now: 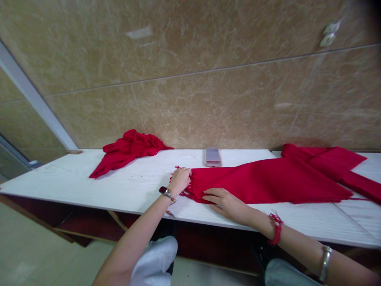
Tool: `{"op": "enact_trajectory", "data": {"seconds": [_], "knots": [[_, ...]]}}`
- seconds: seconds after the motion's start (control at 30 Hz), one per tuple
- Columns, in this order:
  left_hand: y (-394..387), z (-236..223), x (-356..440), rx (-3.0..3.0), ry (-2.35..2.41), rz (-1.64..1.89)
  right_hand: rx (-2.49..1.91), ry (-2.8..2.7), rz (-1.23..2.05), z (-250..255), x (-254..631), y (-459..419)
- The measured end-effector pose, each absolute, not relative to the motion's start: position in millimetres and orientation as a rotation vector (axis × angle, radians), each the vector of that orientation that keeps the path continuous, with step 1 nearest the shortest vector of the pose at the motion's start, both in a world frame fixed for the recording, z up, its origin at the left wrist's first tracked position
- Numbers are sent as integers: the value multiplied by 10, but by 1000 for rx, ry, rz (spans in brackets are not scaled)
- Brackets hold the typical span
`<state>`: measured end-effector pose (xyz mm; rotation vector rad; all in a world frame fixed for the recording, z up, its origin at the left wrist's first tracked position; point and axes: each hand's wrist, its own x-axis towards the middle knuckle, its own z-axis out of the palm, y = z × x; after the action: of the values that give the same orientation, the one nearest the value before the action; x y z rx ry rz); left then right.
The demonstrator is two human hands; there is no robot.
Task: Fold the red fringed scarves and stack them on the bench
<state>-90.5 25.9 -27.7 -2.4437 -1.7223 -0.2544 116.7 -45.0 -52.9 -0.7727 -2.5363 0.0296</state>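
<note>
A long red scarf (253, 180) with a fringed left end lies spread along the white table. At that end my left hand (181, 179) has its fingers curled in on the fringe and the scarf's edge. My right hand (228, 204) rests on the scarf's near edge, a little right of the fringe, with its fingers stretched out and slightly apart. Farther left, a crumpled red cloth (131, 149) lies in a loose heap near the wall. More red fabric (336, 161) is bunched at the right, partly overlapped by the scarf.
Behind the scarf a phone (213, 157) lies against the tan marbled wall (208, 107). The white table (143, 194) is narrow, with a seam at the right and dark shelves (89, 224) below its front edge. A socket (329, 33) is on the wall.
</note>
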Motion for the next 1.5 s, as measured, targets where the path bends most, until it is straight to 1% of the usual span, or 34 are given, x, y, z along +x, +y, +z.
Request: {"op": "enact_trajectory", "data": {"seconds": [0.23,0.4,0.53,0.63,0.73,0.87,0.93,1.0,1.07,1.13,1.2,1.27,1.37,1.43,1.5], "knots": [[248,-126,-1081,-2112,-1779,-265,-778,-2558,62,-548,1179,-431],[250,-156,-1126,-2645,-1492,-321,-769,-2535,57,-564,1170,-429],[304,-299,-1079,-2653,-1595,-365,-782,-2542,40,-566,1167,-431],[315,-315,-1087,-2615,-1683,-351,-785,-2547,38,-552,1167,-438],[263,-225,-1162,-2448,-1682,-257,-792,-2540,47,-538,1169,-446],[140,-62,-1256,-1870,-1954,-94,-794,-2547,51,-529,1173,-451],[81,-12,-1221,-1754,-2021,-90,-790,-2548,54,-528,1172,-449],[34,-12,-1119,-1889,-1934,-152,-784,-2543,52,-530,1168,-446],[5,-70,-991,-2200,-1731,-200,-787,-2539,46,-534,1163,-443],[-1,-164,-895,-2547,-1502,-176,-792,-2542,38,-537,1160,-443],[12,-240,-869,-2756,-1394,-118,-794,-2550,28,-540,1159,-443],[28,-246,-906,-2789,-1433,-119,-792,-2556,23,-542,1162,-441],[13,-105,-1002,-2688,-1500,-232,-785,-2552,29,-546,1168,-433],[-42,17,-1031,-2749,-1405,-248,-790,-2541,34,-552,1171,-425],[-119,88,-1010,-2888,-1219,-173,-806,-2524,38,-567,1171,-415]]}}
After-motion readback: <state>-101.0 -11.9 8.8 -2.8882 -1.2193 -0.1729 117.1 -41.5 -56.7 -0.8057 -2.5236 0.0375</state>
